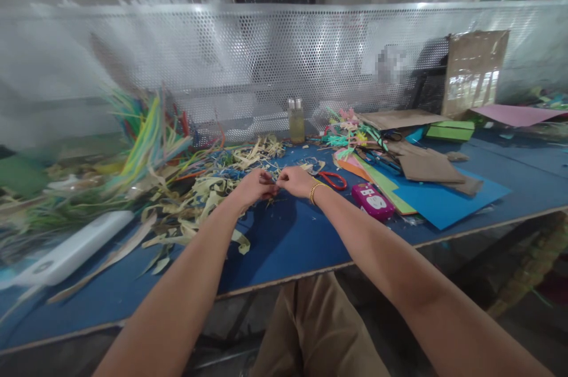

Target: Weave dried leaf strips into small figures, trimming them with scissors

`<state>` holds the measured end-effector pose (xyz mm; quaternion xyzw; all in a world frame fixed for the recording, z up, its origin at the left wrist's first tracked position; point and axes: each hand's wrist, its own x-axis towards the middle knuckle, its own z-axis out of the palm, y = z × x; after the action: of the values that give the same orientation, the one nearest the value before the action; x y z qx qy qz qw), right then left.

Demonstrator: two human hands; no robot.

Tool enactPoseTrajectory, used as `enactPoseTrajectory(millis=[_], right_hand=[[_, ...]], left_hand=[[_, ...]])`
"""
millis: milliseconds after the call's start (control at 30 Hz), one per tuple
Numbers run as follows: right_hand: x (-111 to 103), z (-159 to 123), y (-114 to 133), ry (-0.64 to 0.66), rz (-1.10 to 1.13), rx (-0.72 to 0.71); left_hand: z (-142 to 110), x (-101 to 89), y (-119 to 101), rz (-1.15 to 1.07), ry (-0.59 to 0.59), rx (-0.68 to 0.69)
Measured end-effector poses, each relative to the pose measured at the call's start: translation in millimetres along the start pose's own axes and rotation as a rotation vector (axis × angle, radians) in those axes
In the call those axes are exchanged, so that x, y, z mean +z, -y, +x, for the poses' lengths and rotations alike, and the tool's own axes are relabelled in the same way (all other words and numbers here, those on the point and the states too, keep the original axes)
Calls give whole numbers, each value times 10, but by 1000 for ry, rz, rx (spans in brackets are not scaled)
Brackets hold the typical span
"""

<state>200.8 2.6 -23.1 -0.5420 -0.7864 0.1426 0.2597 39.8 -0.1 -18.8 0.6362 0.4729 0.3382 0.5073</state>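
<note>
Close together over the blue tabletop [284,247], my left hand [255,186] and my right hand [295,180] meet at the fingertips. Both have their fingers pinched; thin strands seem to show around them, but what they hold is too small and blurred to name. A yellow beaded bracelet [314,192] circles my right wrist. Just left of my left hand spreads a heap of pale curled strips [199,202]. Red-handled scissors [333,180] lie right of my right hand, and beyond them is a purple case [373,202] with a white print.
A white power strip [82,247] and a bundle of coloured strips [144,140] are at left. A glass bottle [296,121] stands at the back before a perforated metal panel [266,63]. Blue paper [452,199], brown cardboard [430,167] and a green box [450,130] lie right.
</note>
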Motion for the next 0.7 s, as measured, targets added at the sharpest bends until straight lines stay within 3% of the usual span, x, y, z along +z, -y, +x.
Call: enactPoseTrajectory(millis=[400, 700], right_hand=[[-11, 23, -12, 63, -37, 23], [-5, 16, -8, 10, -28, -26]], left_hand=[[53, -29, 28, 258, -76, 187], [86, -40, 74, 194, -104, 118]])
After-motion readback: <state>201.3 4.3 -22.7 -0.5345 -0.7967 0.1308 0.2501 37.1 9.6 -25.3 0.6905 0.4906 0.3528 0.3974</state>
